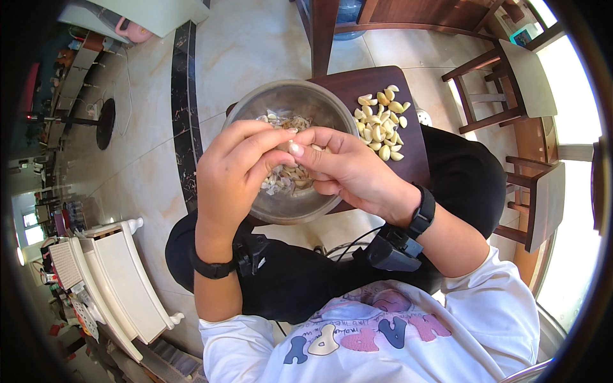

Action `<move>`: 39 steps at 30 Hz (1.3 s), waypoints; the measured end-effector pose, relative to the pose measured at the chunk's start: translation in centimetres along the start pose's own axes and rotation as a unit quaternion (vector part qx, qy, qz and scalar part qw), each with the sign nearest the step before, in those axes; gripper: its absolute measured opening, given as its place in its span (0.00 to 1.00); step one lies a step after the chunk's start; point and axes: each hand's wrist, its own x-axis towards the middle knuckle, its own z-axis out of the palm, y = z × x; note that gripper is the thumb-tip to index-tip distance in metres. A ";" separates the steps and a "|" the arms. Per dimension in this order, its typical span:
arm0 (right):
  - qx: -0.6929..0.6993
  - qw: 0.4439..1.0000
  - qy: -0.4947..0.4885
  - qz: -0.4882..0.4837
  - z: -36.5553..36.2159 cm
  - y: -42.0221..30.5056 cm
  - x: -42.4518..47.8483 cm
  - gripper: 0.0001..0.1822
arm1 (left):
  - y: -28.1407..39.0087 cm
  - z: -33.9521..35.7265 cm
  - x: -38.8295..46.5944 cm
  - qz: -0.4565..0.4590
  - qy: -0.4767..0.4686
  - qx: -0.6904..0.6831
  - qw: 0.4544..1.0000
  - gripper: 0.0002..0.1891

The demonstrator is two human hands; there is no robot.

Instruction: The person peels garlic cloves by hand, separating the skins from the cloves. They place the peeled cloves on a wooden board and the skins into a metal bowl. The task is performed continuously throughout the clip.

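Over a steel bowl (330, 98), the fingertips of my left hand (225, 160) and my right hand (352, 163) meet. They pinch a small piece, apparently a garlic clove (285, 145), mostly hidden by the fingers. Below them the bowl holds unpeeled garlic cloves and loose papery skins (282, 182); the hands cover part of this. To the right of the bowl, a pile of peeled garlic cloves (378, 127) lies directly on a dark wooden stool (412, 165). The bowl rests on the same stool.
Wooden furniture with a leg (322, 38) stands just beyond the stool. Two chairs (531, 79) (543, 206) are at the right. At the left are a white cabinet (127, 277) and a black round stand base (106, 124). My knees flank the stool.
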 end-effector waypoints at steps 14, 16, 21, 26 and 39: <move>0.008 0.999 -0.037 -0.024 -0.3 0.3 0.2 0.19 | -0.3 0.5 -0.4 0.016 0.040 -0.055 0.998 0.16; 0.008 0.998 -0.051 -0.026 -0.7 0.5 0.3 0.19 | -0.2 0.4 -0.4 -0.001 0.028 -0.089 0.996 0.17; 0.035 0.995 -0.086 -0.030 -1.0 0.6 0.4 0.19 | 0.1 -0.1 0.0 -0.007 0.000 -0.121 0.993 0.17; 0.051 0.993 -0.104 -0.020 -0.8 0.5 0.3 0.18 | -0.2 -0.1 -0.3 -0.012 -0.015 -0.126 0.992 0.16; -0.001 0.999 -0.038 0.000 0.0 -0.4 -0.1 0.15 | -0.2 0.3 -0.5 0.034 0.067 0.049 0.996 0.17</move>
